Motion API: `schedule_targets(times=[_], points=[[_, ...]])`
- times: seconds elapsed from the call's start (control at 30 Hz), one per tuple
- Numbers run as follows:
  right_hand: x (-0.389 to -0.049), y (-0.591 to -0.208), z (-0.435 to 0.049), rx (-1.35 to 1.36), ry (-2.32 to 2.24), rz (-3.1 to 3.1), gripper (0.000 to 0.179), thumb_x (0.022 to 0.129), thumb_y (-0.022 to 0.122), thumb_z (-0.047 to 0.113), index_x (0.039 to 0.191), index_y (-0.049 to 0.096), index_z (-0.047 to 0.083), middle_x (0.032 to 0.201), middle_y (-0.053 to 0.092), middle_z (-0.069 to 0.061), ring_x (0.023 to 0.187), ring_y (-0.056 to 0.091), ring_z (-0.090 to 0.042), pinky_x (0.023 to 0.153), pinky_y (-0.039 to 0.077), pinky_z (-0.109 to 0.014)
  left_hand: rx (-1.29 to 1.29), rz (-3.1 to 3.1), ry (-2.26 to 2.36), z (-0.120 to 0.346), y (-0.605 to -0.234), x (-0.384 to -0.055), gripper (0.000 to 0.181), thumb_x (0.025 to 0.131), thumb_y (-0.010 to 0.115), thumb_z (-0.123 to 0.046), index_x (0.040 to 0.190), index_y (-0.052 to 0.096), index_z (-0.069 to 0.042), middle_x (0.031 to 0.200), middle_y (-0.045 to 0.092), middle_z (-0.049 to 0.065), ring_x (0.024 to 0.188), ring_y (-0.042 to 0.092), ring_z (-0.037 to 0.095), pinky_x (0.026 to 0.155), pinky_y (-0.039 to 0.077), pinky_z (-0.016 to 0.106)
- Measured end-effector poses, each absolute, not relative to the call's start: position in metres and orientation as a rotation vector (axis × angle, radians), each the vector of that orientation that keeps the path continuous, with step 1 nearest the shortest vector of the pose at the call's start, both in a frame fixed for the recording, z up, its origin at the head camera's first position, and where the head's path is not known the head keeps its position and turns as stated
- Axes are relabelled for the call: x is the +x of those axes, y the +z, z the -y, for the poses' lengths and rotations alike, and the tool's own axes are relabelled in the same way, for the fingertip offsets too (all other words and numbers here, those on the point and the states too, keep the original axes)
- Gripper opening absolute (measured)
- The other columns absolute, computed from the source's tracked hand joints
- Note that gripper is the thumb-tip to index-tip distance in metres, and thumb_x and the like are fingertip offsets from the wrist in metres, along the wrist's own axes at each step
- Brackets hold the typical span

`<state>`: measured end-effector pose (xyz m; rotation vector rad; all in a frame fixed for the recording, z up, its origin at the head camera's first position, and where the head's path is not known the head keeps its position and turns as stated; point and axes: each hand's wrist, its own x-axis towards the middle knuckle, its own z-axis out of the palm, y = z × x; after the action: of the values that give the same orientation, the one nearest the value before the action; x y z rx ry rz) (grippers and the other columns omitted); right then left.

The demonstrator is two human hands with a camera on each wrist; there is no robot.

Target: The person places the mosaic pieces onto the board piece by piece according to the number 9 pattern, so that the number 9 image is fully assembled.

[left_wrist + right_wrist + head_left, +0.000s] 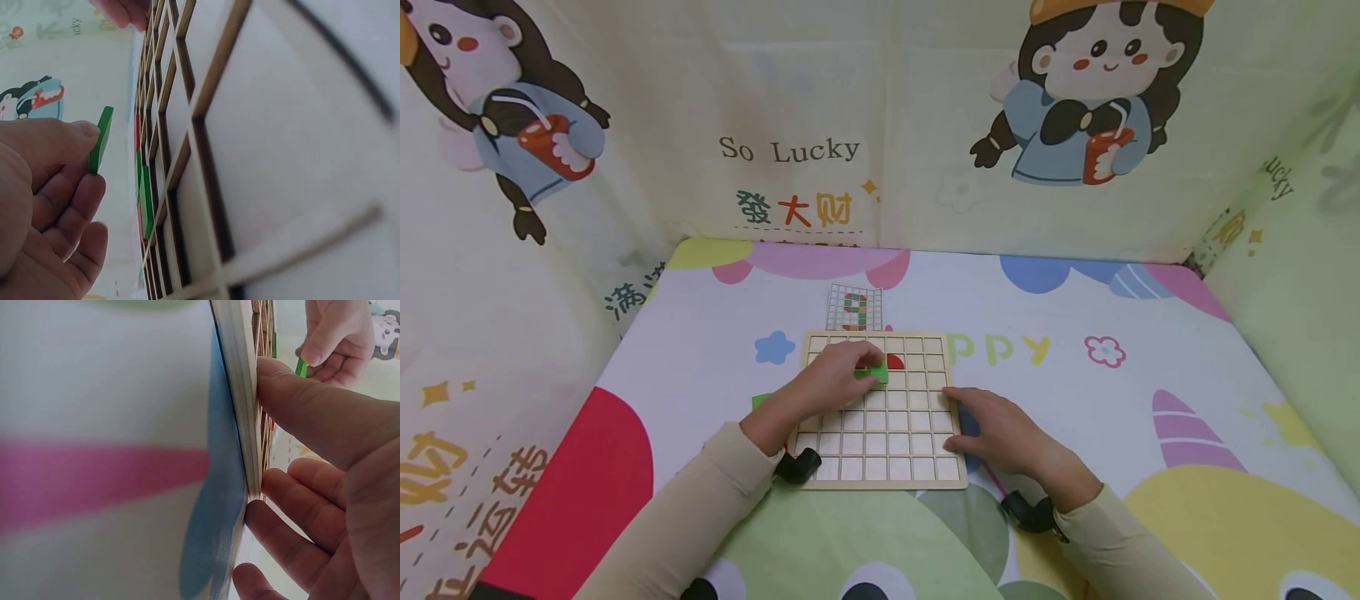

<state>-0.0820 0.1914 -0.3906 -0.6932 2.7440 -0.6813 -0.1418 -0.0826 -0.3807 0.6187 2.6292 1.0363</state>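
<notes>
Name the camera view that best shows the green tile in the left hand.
The left wrist view: the green tile appears largest there, pinched by the left hand, though nearly edge-on. The head view shows it small and partly covered by that hand; the right wrist view shows only a sliver beyond the right hand.

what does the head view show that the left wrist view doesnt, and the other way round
Only the head view shows the gridded pattern card with its green and orange figure, plus the beige left sleeve and right sleeve.

Only the left wrist view shows the held green tile edge-on, with a visible gap between it and the wooden grid board.

Both show that board, the left hand pinching the tile, and the right hand, just partly in the wrist view.
</notes>
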Motion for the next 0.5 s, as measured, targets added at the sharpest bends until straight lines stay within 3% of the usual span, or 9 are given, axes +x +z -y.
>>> schedule_targets(times=[0.5], points=[[-0.083,-0.389,-0.191,-0.677,-0.664,-2.743,0.067,0.086,0.079,0.026,0.141,0.052,-0.001,0.137,0.057,-0.019,0.129,0.051,-0.039,0.105,0.04,-0.054,0.556,-2.646,0.968,0.071,-0.383,-0.144,0.027,0.093,0.071,-0.013,0.118,0.065,-0.006,0.113,0.068,0.003,0.108,0.062,0.02,0.096,0.05,0.038]])
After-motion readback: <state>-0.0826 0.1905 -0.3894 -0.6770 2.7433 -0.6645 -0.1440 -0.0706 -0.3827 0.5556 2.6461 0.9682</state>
